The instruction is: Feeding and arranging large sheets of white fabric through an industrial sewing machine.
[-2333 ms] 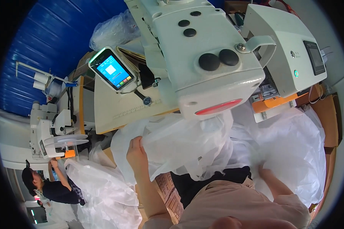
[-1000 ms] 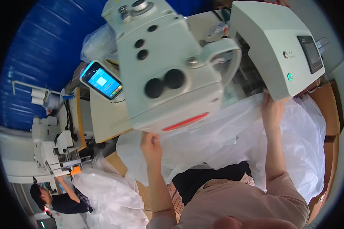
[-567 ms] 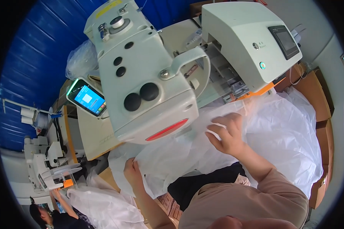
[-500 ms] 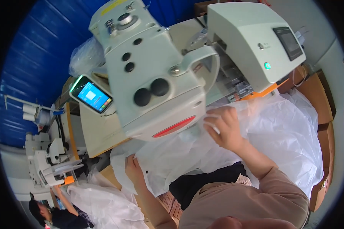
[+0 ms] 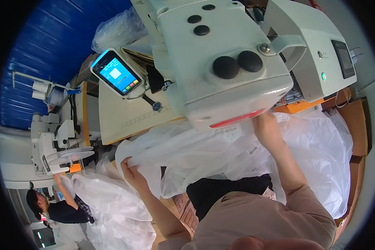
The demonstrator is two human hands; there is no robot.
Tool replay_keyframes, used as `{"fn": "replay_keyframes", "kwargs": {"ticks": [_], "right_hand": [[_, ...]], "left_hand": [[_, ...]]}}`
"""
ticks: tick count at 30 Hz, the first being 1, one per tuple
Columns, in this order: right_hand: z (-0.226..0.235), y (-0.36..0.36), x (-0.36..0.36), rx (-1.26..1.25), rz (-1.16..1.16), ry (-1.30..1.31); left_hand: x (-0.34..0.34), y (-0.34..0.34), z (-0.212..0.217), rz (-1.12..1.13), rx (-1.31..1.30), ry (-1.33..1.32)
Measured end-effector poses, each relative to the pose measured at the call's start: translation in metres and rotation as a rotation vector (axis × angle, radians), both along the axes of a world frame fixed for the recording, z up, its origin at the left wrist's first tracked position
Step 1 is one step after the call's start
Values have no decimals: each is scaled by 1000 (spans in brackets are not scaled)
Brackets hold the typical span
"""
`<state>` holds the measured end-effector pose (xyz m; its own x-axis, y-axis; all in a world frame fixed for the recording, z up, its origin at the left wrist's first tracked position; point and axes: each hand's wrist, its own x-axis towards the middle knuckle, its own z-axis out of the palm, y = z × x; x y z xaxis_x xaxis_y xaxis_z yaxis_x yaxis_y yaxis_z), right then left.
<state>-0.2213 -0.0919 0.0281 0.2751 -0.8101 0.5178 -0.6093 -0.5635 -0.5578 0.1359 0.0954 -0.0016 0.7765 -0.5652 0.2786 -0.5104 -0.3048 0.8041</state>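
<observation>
A thin, translucent white sheet of material [image 5: 204, 154] spreads over the table's near edge and my lap. My left hand [image 5: 134, 175] is at its left edge, fingers closed over the material. Farther right, my right hand [image 5: 267, 127] reaches up to the lower front of a bulky pale-grey machine head [image 5: 233, 93], which looks like an industrial sewing machine. The head hides my right fingers. A small printed label patch [image 5: 253, 150] shows on the sheet near my right wrist. Beneath the head, the work area cannot be seen.
A control screen [image 5: 117, 75] stands on the table [image 5: 133, 121], with a wristwatch [image 5: 156, 106] beside it. At right is a second pale machine [image 5: 316, 50] with an orange base, near cardboard boxes [image 5: 358, 129]. A co-worker [image 5: 62, 208] sits at another machine, far left.
The view has shifted, so the machine head appears farther right and higher. My right hand has gone from in front of the head to partly behind it. My left hand still holds the sheet's edge.
</observation>
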Motion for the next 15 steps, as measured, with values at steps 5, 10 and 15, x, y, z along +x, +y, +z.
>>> {"fn": "replay_keyframes", "kwargs": {"ticks": [5,10,15], "right_hand": [[14,4,9,71,83,12],[6,5,-21,199,170,-176],[9,17,-54,725,208,-680]], "left_hand": [[2,-1,14,-30,187,-641],[-10,-36,31,-207,268,-1277],[-17,-46,10,-492,337,122]]}}
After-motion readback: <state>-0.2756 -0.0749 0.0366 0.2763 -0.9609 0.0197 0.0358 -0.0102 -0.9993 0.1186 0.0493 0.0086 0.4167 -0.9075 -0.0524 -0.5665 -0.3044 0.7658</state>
